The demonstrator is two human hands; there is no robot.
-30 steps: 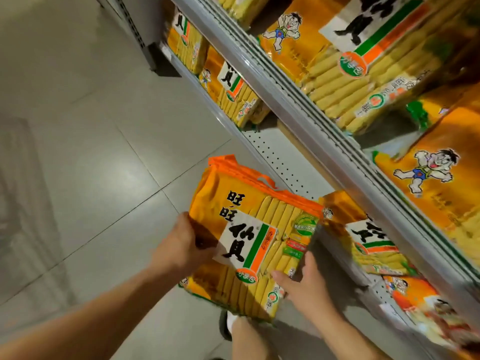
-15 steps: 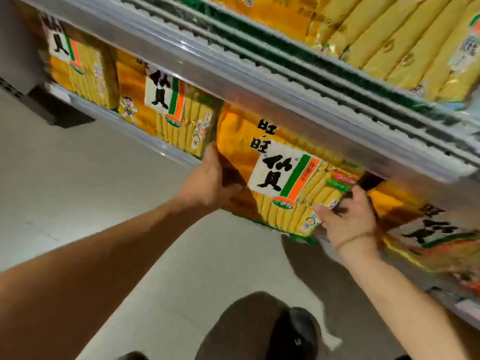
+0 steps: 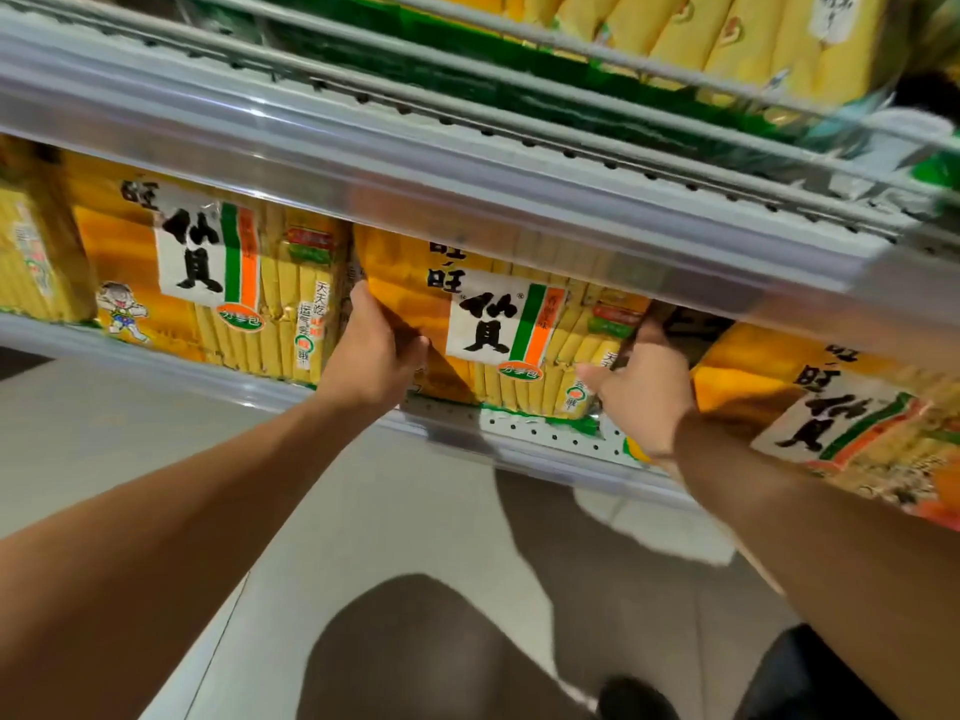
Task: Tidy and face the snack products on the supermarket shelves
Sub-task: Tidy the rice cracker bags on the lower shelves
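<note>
My left hand [image 3: 371,356] grips the left edge of the orange snack bag [image 3: 498,330], and my right hand [image 3: 647,387] holds its right edge, fingers hidden behind. The bag stands upright on the lower shelf [image 3: 550,439], between a neighbouring bag [image 3: 208,272] and a tilted bag [image 3: 831,407].
</note>
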